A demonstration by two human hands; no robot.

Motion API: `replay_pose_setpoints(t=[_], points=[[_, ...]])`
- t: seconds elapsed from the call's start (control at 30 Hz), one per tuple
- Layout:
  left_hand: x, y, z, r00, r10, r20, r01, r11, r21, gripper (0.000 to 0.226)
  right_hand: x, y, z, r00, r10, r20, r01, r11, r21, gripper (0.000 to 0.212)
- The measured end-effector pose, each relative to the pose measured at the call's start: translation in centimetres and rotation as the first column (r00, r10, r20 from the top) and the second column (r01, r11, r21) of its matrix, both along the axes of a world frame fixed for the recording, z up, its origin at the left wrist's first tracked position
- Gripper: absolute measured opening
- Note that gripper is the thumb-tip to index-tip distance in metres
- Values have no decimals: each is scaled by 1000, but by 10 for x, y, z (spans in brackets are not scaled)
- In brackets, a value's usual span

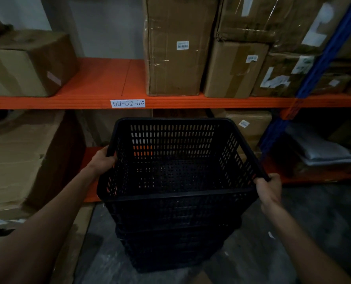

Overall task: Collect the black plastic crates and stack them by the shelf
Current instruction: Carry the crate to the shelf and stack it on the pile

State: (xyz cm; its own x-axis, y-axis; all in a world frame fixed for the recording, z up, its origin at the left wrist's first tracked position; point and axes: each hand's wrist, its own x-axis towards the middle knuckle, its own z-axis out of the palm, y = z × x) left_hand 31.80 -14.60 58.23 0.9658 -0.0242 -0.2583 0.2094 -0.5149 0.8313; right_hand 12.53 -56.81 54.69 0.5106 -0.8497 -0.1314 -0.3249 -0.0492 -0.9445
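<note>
Gripping the top black crate by its rim, both hands are closed on it right now. The left hand has its fingers curled over the left rim, toward the far corner, thumb side outside the wall. The right hand clamps the right rim at the near corner, fingers wrapped under the lip and mostly hidden from view. So the crate sits squarely between the two hands, open side up, nothing inside it, its slotted walls letting orange show through.

Below the crate, a stack of black crates stands on the grey floor, and the held crate is nested into or resting on its top; whether it is fully seated I cannot tell. Just beyond the crate runs the orange shelf, carrying a white label reading 00-02-00 above the crate's far rim. Cardboard boxes crowd the shelf above the crate, more boxes fill the lower level behind it and to its left, and a blue upright rises to the crate's right.
</note>
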Motion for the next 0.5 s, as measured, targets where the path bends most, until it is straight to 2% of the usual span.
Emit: replay_pose_setpoints(t=[0.13,0.23,0.5], points=[[20,12,-18,999,-43,9,41,992,123,47,0,-5,4,991,58,-119,-67,995,-75,31],[1,2,8,999,-36,-14,38,984,176,43,5,-13,12,976,108,-187,-141,975,-170,25],[-8,-4,21,1000,-10,11,7,978,210,46,15,-21,7,981,75,-178,-108,977,-182,17]])
